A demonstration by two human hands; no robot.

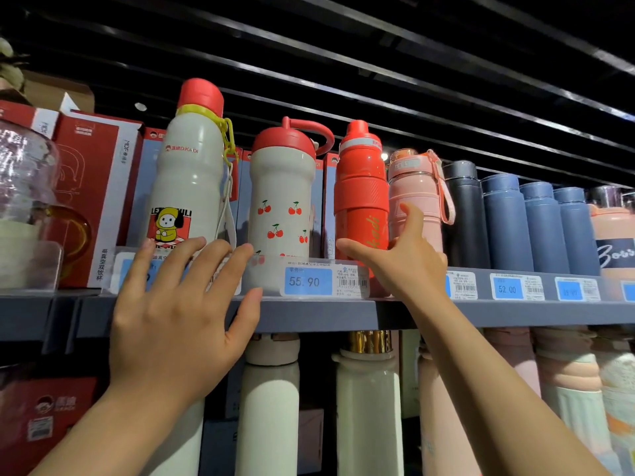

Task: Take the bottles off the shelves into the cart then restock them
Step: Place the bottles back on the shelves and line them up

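Bottles are standing upright in a row along the upper shelf (319, 312), and the red bottle (360, 197) is the one you are reaching for. It is sitting near the shelf's front edge, between the cherry bottle (281, 201) on its left and the pink bottle (415, 201) on its right, close against both. Its body is a glossy orange-red with script lettering down the side and a ribbed band above.

Your right hand (405, 259) is opening around its base, thumb on the red bottle's left side and fingers on its right, sliding between it and the pink one, probably because the row is packed too tightly for a grip from the front. The hand is spread, not yet closing.

Your left hand (178, 324) is hovering flat with fingers splayed in front of the cartoon bottle (187, 180), further left of the red one, holding nothing; likely it is steadying the neighbours. Price tags (309, 281) are lining the shelf edge below the red bottle.
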